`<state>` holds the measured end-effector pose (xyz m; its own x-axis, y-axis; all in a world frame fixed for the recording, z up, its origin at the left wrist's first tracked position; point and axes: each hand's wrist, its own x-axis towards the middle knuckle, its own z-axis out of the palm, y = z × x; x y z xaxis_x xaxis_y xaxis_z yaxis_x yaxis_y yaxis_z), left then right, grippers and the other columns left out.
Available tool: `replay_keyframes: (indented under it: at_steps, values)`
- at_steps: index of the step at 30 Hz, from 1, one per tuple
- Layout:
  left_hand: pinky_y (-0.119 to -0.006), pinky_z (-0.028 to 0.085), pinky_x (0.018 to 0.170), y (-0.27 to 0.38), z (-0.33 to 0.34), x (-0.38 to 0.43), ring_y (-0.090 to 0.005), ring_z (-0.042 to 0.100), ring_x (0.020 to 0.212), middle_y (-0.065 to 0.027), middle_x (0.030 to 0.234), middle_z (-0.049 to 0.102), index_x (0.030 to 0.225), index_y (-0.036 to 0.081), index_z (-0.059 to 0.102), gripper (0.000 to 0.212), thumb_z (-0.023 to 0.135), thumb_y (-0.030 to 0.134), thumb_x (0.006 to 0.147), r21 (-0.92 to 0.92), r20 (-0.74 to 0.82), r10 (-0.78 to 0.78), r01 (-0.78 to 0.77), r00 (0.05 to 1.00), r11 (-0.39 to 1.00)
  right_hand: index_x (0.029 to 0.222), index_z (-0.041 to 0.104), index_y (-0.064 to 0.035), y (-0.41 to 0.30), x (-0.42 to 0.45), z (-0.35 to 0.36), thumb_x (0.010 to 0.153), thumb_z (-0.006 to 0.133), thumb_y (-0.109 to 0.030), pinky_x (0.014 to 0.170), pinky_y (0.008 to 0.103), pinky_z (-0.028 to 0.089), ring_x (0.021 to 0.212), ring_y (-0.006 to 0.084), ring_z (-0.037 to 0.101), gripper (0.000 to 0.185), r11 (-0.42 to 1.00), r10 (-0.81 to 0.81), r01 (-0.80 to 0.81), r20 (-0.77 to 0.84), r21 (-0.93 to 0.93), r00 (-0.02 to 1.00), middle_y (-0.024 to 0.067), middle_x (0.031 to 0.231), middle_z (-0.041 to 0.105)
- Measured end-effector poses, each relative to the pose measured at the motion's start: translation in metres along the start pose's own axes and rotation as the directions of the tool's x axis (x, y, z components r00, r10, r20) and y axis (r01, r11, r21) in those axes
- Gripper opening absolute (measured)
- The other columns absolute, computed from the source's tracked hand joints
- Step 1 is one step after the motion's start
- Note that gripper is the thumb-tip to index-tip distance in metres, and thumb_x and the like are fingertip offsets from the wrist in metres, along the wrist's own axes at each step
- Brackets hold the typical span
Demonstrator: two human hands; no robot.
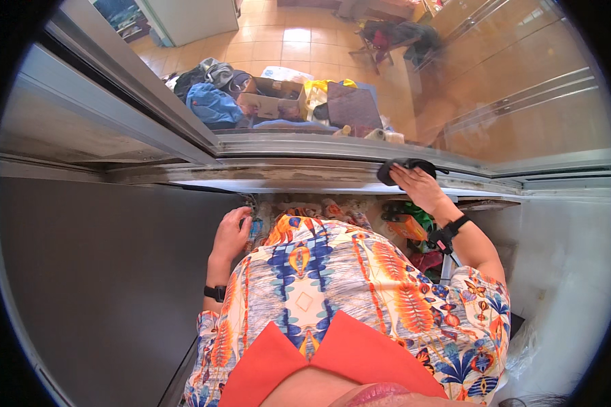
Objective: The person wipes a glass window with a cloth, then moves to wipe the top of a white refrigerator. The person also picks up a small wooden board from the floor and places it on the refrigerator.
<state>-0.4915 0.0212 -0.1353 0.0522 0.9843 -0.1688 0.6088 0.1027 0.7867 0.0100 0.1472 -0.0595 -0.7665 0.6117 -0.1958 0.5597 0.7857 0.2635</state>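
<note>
My right hand (pixel 420 187) is shut on a black cloth (pixel 385 174), pressed against the metal frame (pixel 305 146) of a sliding window just above the sill. The sill (pixel 285 173) is worn, with brown and grey stains along its ledge. My left hand (pixel 231 233) hangs low beside my body with its fingers loosely bent and nothing visible in it. It is nearest to the dark grey panel (pixel 107 274) on the left.
Behind the glass, a cardboard box (pixel 270 104), a blue cloth bundle (pixel 213 103) and a dark flat board (pixel 354 106) stand close to the window. Below my right arm lies an orange box (pixel 408 227). A white wall (pixel 560 264) rises at right.
</note>
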Motion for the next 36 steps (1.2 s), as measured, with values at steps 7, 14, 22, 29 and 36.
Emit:
replay_keyframes:
  at_steps: [7,14,22,29,36]
  values:
    - [-0.042,0.050,0.091,0.004,0.007,0.003,-0.0346,0.064,0.104,-0.0176,0.108,0.068,0.109,0.001,0.066,0.025,0.061,0.016,0.091,-0.009,-0.015,0.023,-0.023,1.000,1.000,0.135,0.052,-0.0032,0.035,-0.081,-0.003,0.083,0.047,0.004,0.113,0.0484,0.034,0.138,0.0290,0.043,0.052,0.924,0.328,-0.341,0.099,0.174,0.939,0.0136,0.139,0.054]
    - [-0.036,0.052,0.090,0.018,0.000,-0.013,-0.0244,0.067,0.102,-0.0144,0.108,0.069,0.115,-0.001,0.062,0.029,0.057,0.023,0.098,-0.303,0.083,-0.080,0.102,0.993,0.948,0.134,0.053,0.0001,0.025,-0.047,-0.076,0.094,0.047,-0.001,0.101,0.0270,0.041,0.113,0.0125,0.055,0.040,-0.159,0.449,-0.380,0.410,0.911,0.794,0.0035,0.121,0.060]
    - [-0.037,0.050,0.100,0.077,-0.038,0.038,-0.0201,0.059,0.116,-0.0092,0.129,0.060,0.132,0.005,0.055,0.037,0.050,0.028,0.104,-0.992,0.124,0.274,0.125,0.954,0.015,0.137,0.049,-0.0001,-0.075,0.194,-0.224,0.093,0.046,0.001,0.113,0.0406,0.034,0.135,0.0336,0.047,0.044,0.225,-0.221,0.451,-0.406,0.863,0.887,0.0207,0.141,0.051]
    - [-0.052,0.032,0.116,0.072,-0.040,0.022,-0.0325,0.043,0.137,-0.0161,0.150,0.043,0.150,0.010,0.037,0.071,0.045,0.056,0.098,-0.734,-0.314,0.245,-0.071,0.917,-0.675,0.149,0.036,-0.0038,-0.086,0.223,-0.240,0.082,0.071,-0.015,0.113,0.0412,0.035,0.135,0.0328,0.047,0.076,0.285,-0.399,0.576,-0.451,0.766,0.798,0.0181,0.144,0.050]
    - [-0.047,0.042,0.108,0.060,-0.006,0.011,-0.0300,0.050,0.128,-0.0096,0.143,0.049,0.148,0.009,0.038,0.058,0.053,0.040,0.101,-0.720,-0.554,-0.463,-0.677,0.692,-0.151,0.149,0.038,-0.0036,-0.066,0.192,-0.213,0.085,0.068,-0.018,0.108,0.0401,0.039,0.124,0.0289,0.059,0.071,0.160,-0.137,0.242,-0.221,0.957,0.966,0.0151,0.129,0.064]
